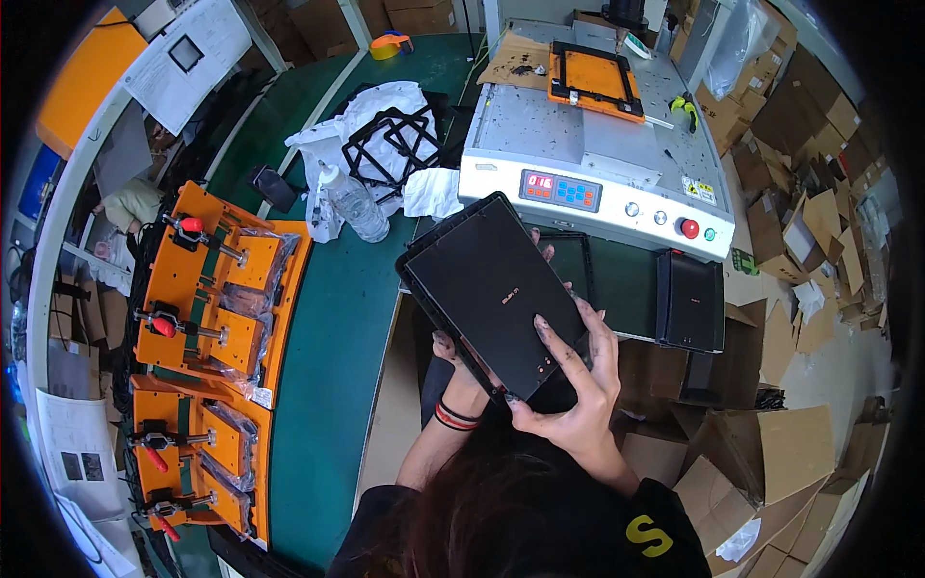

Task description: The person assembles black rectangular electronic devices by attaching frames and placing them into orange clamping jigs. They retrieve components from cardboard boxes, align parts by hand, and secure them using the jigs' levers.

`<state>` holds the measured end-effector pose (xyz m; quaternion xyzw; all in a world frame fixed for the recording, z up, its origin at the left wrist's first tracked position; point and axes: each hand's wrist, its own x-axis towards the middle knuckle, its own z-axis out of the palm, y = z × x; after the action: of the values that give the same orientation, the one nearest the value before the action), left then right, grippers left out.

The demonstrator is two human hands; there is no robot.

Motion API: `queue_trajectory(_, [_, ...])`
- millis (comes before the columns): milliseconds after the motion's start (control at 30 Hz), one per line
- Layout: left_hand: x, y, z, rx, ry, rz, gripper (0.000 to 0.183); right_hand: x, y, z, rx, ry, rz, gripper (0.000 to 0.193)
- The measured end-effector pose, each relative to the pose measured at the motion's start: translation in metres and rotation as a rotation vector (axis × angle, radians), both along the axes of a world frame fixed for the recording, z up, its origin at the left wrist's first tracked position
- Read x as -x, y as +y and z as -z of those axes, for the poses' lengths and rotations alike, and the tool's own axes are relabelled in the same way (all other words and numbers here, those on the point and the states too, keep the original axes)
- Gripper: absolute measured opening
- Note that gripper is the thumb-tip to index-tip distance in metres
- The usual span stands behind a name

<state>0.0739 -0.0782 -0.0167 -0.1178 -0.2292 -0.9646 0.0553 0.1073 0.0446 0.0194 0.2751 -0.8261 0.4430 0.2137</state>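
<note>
Two bare hands hold a flat black rectangular panel [496,289] tilted above the near edge of the green counter [318,405]. Right hand [578,385] has its grip wrapped on the panel's lower right corner, fingers spread flat over the face and thumb under the edge. Left hand [458,361], with red and black bands at the wrist, is mostly hidden beneath the panel; how its grip closes cannot be told.

Open brown cardboard boxes [761,453] crowd the floor to the right, their contents unclear. Left on the counter sit orange clamping jigs [217,328] with red-handled clamps, plastic-wrapped dark parts lying in them.

Farther off, a clear plastic bottle [353,202] lies beside white cloth holding black frames [393,140]. A grey machine [597,144] carries a small control panel with a red display and blue buttons, a red button, a green one, and a yellow triangular warning label. An orange tray [595,82] rests on its top.
</note>
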Motion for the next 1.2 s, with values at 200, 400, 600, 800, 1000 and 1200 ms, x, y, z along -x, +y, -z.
queue_trajectory(200, [0.000,0.001,0.007,-0.052,0.044,0.011,0.119,-0.003,0.000,0.002,-0.019,-0.012,0.009,0.068])
queue_trajectory(400, [-0.001,0.004,0.009,-0.085,0.079,0.018,0.118,-0.004,0.002,0.006,-0.017,-0.023,0.000,0.069])
queue_trajectory(600, [-0.001,0.007,0.005,-0.084,0.086,0.024,0.119,-0.004,0.003,0.006,-0.021,-0.020,0.005,0.067])
queue_trajectory(800, [-0.003,0.020,0.014,-0.180,0.114,0.079,0.121,0.001,-0.002,0.003,-0.215,-0.022,-0.073,0.050])
queue_trajectory(1000, [-0.013,0.018,0.009,-0.155,0.088,0.020,0.121,0.012,0.002,-0.004,-0.287,-0.040,-0.219,0.048])
queue_trajectory(1200, [-0.030,-0.005,0.010,0.029,0.117,-0.091,0.115,0.027,-0.008,-0.022,-0.299,0.043,-0.417,0.047])
